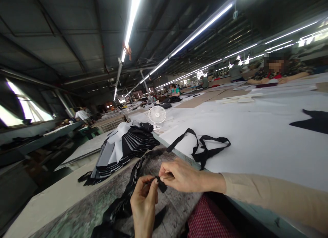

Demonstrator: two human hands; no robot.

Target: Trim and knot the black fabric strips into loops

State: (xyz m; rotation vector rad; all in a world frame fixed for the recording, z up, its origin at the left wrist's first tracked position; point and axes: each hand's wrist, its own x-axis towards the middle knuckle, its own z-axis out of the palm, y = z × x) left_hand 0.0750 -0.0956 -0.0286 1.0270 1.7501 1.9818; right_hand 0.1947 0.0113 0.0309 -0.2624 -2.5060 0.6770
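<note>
My left hand (145,200) and my right hand (179,176) meet low in the middle of the view. Both pinch a short piece of black fabric strip (162,186) between thumb and fingers, its loose end hanging below the fingertips. Under and left of the hands runs a heap of long black fabric strips (123,204) on a worn, stained board (84,214). Another black strip (212,152) trails in loops over the white-covered table just beyond my right hand.
A fanned stack of black and grey cut fabric pieces (128,142) lies ahead to the left. Behind it stands a small white fan (157,115). The white table (256,139) stretches right, with a black cut piece (314,121) on it. A person (279,72) sits across it.
</note>
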